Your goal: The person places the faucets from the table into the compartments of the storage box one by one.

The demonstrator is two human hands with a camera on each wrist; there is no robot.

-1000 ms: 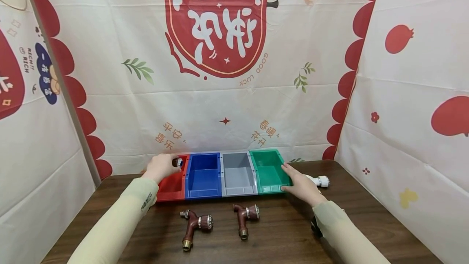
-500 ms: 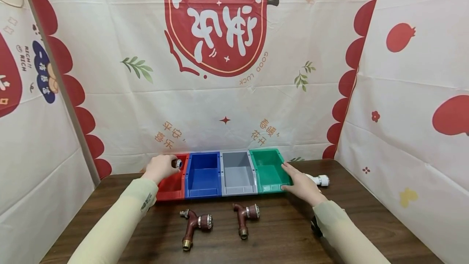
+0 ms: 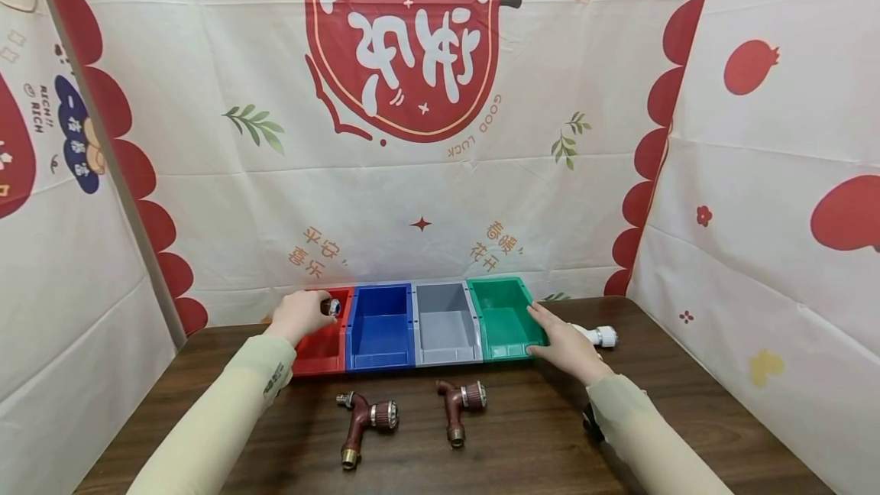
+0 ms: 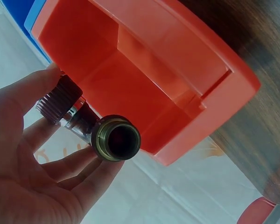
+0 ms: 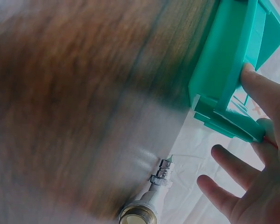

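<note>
My left hand (image 3: 299, 318) holds a dark maroon tap (image 4: 86, 119) with a ribbed knob, the thumb on the knob and fingers along the far side. The tap's round threaded end faces the camera in the left wrist view. It is over the red bin (image 3: 321, 350), at the left of a row of joined bins. My right hand (image 3: 567, 346) rests at the green bin (image 3: 505, 327) on the right end, its thumb (image 5: 254, 81) on the bin's edge. Two fingers stand apart from the bin, fairly straight.
Between the end bins sit a blue bin (image 3: 381, 327) and a grey bin (image 3: 448, 327). Two maroon taps (image 3: 357, 434) lie on the wooden table (image 3: 536, 441) in front. A white tap (image 3: 603, 337) lies beyond my right hand. Printed cloth (image 3: 440, 189) hangs behind.
Both hands stay where they are, the left with the tap over the red bin and the right at the green bin. Only the head view has shifted slightly.
</note>
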